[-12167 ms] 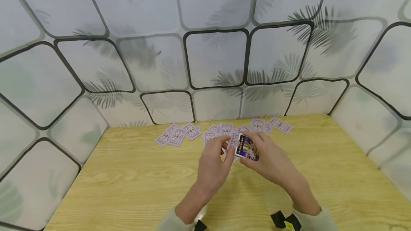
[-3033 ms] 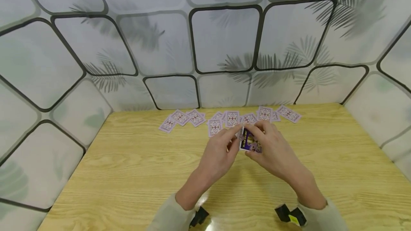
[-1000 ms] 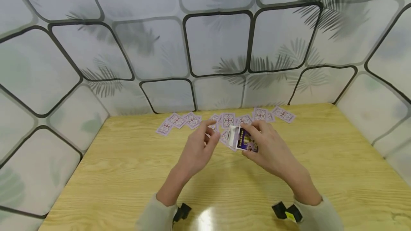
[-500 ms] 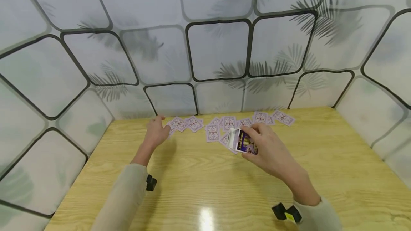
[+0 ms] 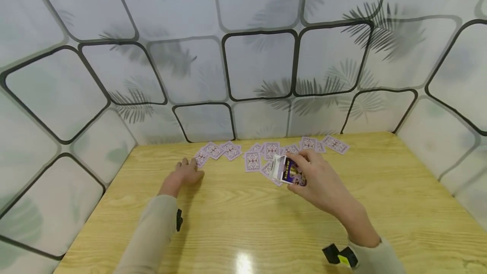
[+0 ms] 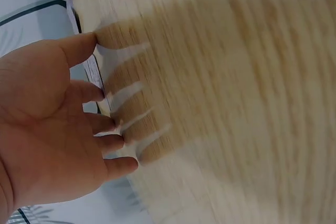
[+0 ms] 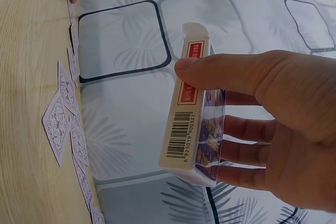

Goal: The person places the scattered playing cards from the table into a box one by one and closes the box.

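My right hand (image 5: pixel 323 183) grips a purple playing-card box (image 5: pixel 294 172) above the table, thumb on one narrow side and fingers on the other. The box's white end flap stands open toward the left. In the right wrist view, the thumb lies across the red label on the barcode side (image 7: pixel 180 135). My left hand (image 5: pixel 185 173) is at the far left, palm down, fingertips at the table beside the leftmost playing card (image 5: pixel 201 157). The left wrist view shows its fingers (image 6: pixel 122 166) spread and nothing held in them.
Several face-down cards with pale purple backs lie overlapping along the table's back edge, among them a middle card (image 5: pixel 253 162) and a far-right card (image 5: pixel 336 144). A patterned fabric wall (image 5: pixel 258 67) rises right behind the wooden table (image 5: pixel 228 219).
Twelve seconds ago both hands were at the box, and the left group held one more card. My left hand has since left the box, reached far left and lowered; its flap now shows open.
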`<act>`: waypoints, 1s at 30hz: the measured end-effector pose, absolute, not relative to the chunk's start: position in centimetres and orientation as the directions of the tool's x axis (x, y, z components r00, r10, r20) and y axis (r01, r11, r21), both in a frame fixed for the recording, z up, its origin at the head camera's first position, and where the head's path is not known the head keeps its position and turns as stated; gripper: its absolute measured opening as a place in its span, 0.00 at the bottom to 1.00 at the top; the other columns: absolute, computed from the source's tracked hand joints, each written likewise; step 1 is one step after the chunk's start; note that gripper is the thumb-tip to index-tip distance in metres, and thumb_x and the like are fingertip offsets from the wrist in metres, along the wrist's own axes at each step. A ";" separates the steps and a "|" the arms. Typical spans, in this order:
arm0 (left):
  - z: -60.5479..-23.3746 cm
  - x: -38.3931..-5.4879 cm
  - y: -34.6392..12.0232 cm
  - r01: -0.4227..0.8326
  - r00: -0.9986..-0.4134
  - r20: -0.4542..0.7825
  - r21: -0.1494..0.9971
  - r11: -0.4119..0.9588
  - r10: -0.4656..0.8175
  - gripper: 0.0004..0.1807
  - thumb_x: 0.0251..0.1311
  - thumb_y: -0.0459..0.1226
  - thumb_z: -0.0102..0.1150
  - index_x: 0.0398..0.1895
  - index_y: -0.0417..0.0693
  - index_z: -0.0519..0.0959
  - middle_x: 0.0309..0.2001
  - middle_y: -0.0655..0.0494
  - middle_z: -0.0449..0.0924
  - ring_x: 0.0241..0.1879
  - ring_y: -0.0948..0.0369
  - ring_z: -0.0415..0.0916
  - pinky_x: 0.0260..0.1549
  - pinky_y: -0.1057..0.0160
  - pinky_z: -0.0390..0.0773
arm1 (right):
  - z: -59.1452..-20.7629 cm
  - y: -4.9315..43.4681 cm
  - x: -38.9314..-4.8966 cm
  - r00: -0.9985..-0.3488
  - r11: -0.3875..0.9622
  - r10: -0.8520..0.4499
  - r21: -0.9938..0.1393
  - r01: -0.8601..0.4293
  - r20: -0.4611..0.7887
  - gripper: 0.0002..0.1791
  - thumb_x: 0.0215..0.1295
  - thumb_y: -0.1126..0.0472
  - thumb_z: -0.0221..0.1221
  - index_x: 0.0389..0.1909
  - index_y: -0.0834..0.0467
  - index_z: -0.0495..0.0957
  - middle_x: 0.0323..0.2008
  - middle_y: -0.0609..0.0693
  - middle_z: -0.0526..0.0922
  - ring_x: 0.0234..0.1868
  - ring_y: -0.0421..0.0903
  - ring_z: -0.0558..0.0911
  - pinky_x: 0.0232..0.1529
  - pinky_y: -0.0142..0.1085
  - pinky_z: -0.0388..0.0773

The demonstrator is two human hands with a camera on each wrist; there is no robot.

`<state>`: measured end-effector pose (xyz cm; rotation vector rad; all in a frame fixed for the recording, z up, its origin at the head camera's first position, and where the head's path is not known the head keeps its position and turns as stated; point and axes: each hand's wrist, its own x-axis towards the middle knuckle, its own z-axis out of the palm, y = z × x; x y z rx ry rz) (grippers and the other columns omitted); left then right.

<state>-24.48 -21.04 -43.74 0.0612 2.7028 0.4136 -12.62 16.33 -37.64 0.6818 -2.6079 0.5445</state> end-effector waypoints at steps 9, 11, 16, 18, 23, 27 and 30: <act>-44.1 -23.7 -20.9 -0.014 -0.925 -0.372 0.223 0.975 0.072 0.38 0.69 0.49 0.40 0.70 0.28 0.48 0.71 0.28 0.39 0.68 0.31 0.39 0.61 0.33 0.51 | -37.5 16.4 -12.6 -0.813 0.812 -0.379 -0.263 -0.521 0.441 0.40 0.43 0.54 0.74 0.60 0.58 0.71 0.48 0.56 0.71 0.42 0.48 0.73 0.38 0.41 0.71; -44.1 -23.6 -20.7 -0.024 -0.934 -0.354 0.202 0.979 0.050 0.37 0.68 0.48 0.42 0.66 0.25 0.55 0.69 0.26 0.46 0.67 0.31 0.44 0.59 0.33 0.55 | -37.5 16.4 -12.6 -0.815 0.814 -0.379 -0.261 -0.519 0.438 0.39 0.43 0.54 0.74 0.59 0.58 0.72 0.47 0.55 0.71 0.41 0.48 0.73 0.38 0.40 0.71; -44.3 -23.4 -20.5 -0.093 -0.972 -0.229 0.198 0.976 -0.046 0.26 0.64 0.47 0.49 0.44 0.27 0.75 0.53 0.25 0.65 0.55 0.33 0.62 0.47 0.37 0.70 | -37.8 16.3 -12.7 -0.820 0.814 -0.385 -0.263 -0.518 0.424 0.39 0.43 0.53 0.73 0.59 0.58 0.72 0.46 0.54 0.72 0.41 0.46 0.72 0.38 0.39 0.70; -44.6 -23.4 -20.6 -0.131 -0.978 -0.191 0.223 0.966 -0.089 0.23 0.63 0.46 0.51 0.39 0.30 0.76 0.50 0.27 0.66 0.51 0.34 0.63 0.42 0.40 0.72 | -37.9 16.2 -12.7 -0.826 0.815 -0.386 -0.268 -0.514 0.411 0.39 0.44 0.52 0.72 0.60 0.58 0.71 0.47 0.54 0.72 0.40 0.46 0.72 0.38 0.38 0.70; -44.9 -23.5 -21.3 -0.158 -0.979 -0.172 0.297 0.942 -0.110 0.24 0.61 0.46 0.54 0.51 0.36 0.71 0.51 0.30 0.63 0.52 0.35 0.59 0.41 0.41 0.70 | -38.0 16.2 -12.8 -0.838 0.819 -0.383 -0.278 -0.503 0.388 0.39 0.45 0.52 0.72 0.61 0.58 0.71 0.47 0.54 0.71 0.40 0.45 0.72 0.37 0.37 0.70; -44.4 -23.4 -21.4 -0.106 -0.971 -0.238 0.335 0.936 -0.025 0.26 0.59 0.46 0.59 0.57 0.43 0.69 0.54 0.30 0.60 0.57 0.33 0.54 0.47 0.36 0.65 | -38.0 16.2 -13.0 -0.839 0.820 -0.386 -0.274 -0.503 0.383 0.40 0.45 0.52 0.72 0.61 0.58 0.71 0.47 0.55 0.71 0.40 0.45 0.72 0.37 0.38 0.70; -43.4 -22.7 -20.6 -0.047 -0.951 -0.303 0.330 0.943 0.058 0.26 0.56 0.44 0.63 0.54 0.42 0.69 0.54 0.31 0.61 0.59 0.31 0.53 0.50 0.35 0.63 | -38.0 16.3 -13.0 -0.840 0.821 -0.385 -0.275 -0.501 0.382 0.40 0.45 0.53 0.73 0.61 0.59 0.71 0.47 0.55 0.71 0.40 0.46 0.72 0.37 0.38 0.71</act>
